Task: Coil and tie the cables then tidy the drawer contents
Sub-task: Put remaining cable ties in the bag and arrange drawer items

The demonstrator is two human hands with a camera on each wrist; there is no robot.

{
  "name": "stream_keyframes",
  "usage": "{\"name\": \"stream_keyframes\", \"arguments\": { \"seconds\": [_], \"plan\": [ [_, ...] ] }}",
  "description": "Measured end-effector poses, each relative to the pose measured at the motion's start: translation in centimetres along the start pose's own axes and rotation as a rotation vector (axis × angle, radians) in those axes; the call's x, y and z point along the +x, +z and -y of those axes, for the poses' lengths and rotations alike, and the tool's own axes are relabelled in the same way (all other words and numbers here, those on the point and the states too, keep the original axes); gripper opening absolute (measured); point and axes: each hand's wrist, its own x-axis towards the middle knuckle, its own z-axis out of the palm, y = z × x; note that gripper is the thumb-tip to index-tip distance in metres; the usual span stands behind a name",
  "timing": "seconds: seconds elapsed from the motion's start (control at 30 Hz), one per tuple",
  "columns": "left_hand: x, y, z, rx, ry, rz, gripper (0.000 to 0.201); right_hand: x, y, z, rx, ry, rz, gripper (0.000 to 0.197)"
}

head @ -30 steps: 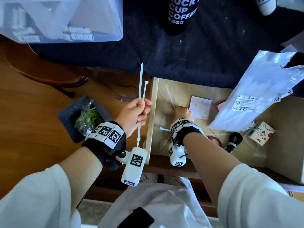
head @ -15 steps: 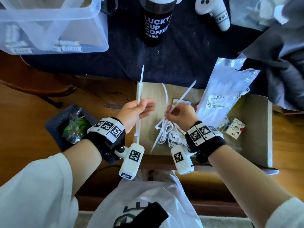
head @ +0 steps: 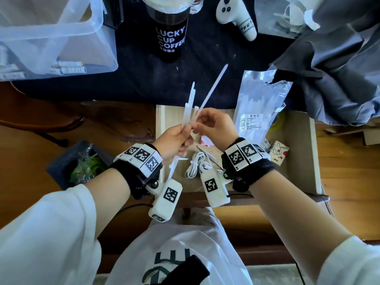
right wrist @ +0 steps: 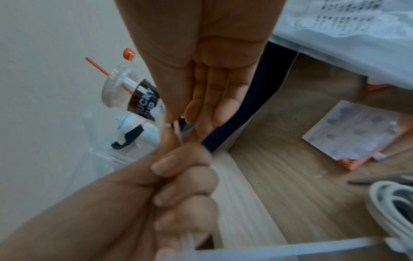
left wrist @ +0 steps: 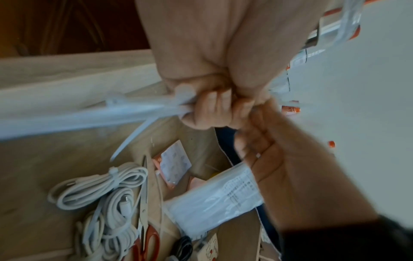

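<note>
The left hand [head: 174,138] holds its fingers curled tight around a bundle of white zip ties [head: 190,108], and the right hand [head: 216,128] pinches a single zip tie [head: 213,85] between thumb and forefinger, its other fingers straight, the two hands touching above the drawer [head: 298,161] near its left wall. Below them, tied white cables [head: 197,165] lie on the drawer floor toward the front-left corner, with red-handled scissors [left wrist: 147,243] just beside them and a zip tie packet [head: 259,103] resting across the rear edge.

- We see bare floor along the drawer's [head: 312,149] right wall and near-right corner.
- White cables [head: 197,165] and scissors [left wrist: 147,234] crowd its near-left corner.
- A cable-tie bag [head: 259,103] overhangs its far edge.
</note>
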Motion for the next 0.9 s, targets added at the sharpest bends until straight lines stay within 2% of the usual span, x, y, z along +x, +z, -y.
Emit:
{"name": "stream_keyframes", "arguments": {
  "seconds": [0.1,0.17,0.2,0.3,0.37,0.43,0.53,0.63,0.7,0.8,0.9],
  "plan": [
    [0.2,-0.8,0.1,0.039,0.028,-0.076,0.028,-0.2,0.5,-2.2,-0.084,0.124,0.017,0.017],
    [0.2,-1.4,0.4,0.034,0.032,-0.111,0.03,-0.2,1.4,-4.0,-0.229,0.221,0.202,0.014],
    [0.2,-1.7,0.5,0.022,0.029,-0.123,0.03,-0.3,2.0,-4.6,-0.283,0.258,0.317,0.021],
    [0.0,-2.1,0.7,-0.049,0.035,-0.153,0.031,-0.6,4.2,-5.2,-0.361,0.231,0.542,0.046],
    [-0.1,-2.3,0.6,-0.111,0.037,-0.161,0.031,-0.7,5.1,-4.7,-0.427,0.185,0.577,0.035],
    [-0.3,-2.4,0.4,-0.158,0.031,-0.166,0.031,-0.8,5.1,-4.6,-0.331,0.209,0.557,0.019],
    [-0.3,-2.8,-0.1,-0.204,0.022,-0.173,0.03,-0.7,3.5,-4.7,-0.178,0.304,0.492,0.013],
    [0.0,-3.0,-0.6,-0.139,0.05,-0.217,0.029,-1.2,0.6,-4.7,-0.275,0.317,0.441,0.016],
    [0.3,-2.9,-0.8,-0.054,0.062,-0.225,0.028,-1.7,-1.8,-4.7,-0.186,0.335,0.297,0.019],
    [0.9,-1.9,-0.7,0.059,0.019,-0.129,0.034,-2.1,-4.7,-4.1,-0.056,0.27,0.124,0.025],
    [1.5,0.3,-0.4,0.065,-0.063,-0.03,0.031,-2.0,-5.6,-3.3,-0.093,0.203,0.133,0.03]
  ]
}}
